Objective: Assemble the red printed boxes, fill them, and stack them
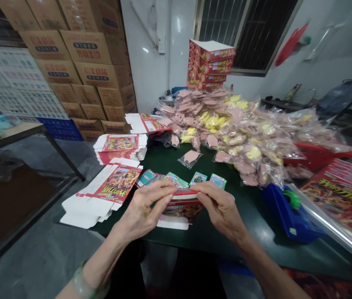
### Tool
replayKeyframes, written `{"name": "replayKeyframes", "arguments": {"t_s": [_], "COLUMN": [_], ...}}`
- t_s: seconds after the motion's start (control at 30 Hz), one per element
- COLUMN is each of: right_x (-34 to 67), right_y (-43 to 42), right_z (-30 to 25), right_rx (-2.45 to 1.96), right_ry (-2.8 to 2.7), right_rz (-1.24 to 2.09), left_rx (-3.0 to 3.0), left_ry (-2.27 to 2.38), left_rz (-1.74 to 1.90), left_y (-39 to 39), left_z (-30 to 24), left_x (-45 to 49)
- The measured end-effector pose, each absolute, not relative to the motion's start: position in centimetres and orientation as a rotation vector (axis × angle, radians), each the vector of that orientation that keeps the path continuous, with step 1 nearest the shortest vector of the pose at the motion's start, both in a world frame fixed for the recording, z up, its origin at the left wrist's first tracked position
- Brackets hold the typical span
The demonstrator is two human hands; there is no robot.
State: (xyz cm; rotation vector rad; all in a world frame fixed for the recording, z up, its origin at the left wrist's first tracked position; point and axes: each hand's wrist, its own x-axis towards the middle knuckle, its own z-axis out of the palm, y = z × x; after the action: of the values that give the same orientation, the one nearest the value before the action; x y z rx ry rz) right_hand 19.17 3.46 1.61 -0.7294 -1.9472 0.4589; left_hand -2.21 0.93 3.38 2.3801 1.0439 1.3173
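Observation:
Between my hands is a red printed cardboard box (pixel 180 211), held over the near edge of the dark green table. My left hand (pixel 151 203) pinches its upper left edge, and my right hand (pixel 215 205) pinches the upper right edge. A white flap hangs at the box's lower side. Just beyond my fingers lie small printed cards (pixel 198 178) in several groups, partly covered by my hands. To the left, flattened red and white boxes (pixel 116 182) lie stacked with their flaps spread.
A large heap of bagged pink and yellow pieces (pixel 219 120) covers the table's back. Behind it rises a stack of red boxes (pixel 210 62). A blue tape dispenser (pixel 291 214) and more red printed boxes (pixel 347 195) are at right. Brown cartons (pixel 91 50) line the wall.

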Motion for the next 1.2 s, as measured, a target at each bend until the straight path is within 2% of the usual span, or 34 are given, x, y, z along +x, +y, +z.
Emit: {"name": "replayKeyframes", "arguments": {"t_s": [0.27, 0.43, 0.53, 0.63, 0.83, 0.9, 1.0, 1.2], "right_x": [18.7, 17.3, 17.1, 19.6, 34.1, 38.7, 42.8, 44.3], "right_y": [2.8, 3.0, 2.6, 1.2, -2.4, -2.4, -1.0, 1.8], "right_z": [-1.7, -3.0, -3.1, -3.1, -3.3, -3.2, -2.9, -2.0], "right_rx": [-0.674, -0.638, -0.703, -0.924, -1.677, -1.762, -1.868, -2.004], "right_ry": [-1.908, -1.794, -1.802, -1.742, -0.993, -0.933, -0.986, -0.922], "right_rz": [0.363, 0.277, 0.263, 0.190, -0.191, -0.154, 0.075, 0.596], "left_rx": [2.505, 2.299, 2.219, 1.995, 1.668, 1.636, 1.594, 1.569], "left_ry": [1.019, 1.075, 1.191, 1.322, 1.364, 1.412, 1.442, 1.381], "left_rz": [1.455, 1.744, 1.763, 1.836, 1.822, 1.791, 1.712, 1.726], "left_y": [0.3, 0.8, 1.2, 1.7, 2.1, 1.9, 1.6, 1.7], "left_z": [0.4, -1.6, -2.4, -3.2, -3.9, -3.8, -3.4, -3.1], "left_x": [-1.9, -0.6, -0.2, 0.0, 0.0, 0.0, 0.0, 0.1]}}
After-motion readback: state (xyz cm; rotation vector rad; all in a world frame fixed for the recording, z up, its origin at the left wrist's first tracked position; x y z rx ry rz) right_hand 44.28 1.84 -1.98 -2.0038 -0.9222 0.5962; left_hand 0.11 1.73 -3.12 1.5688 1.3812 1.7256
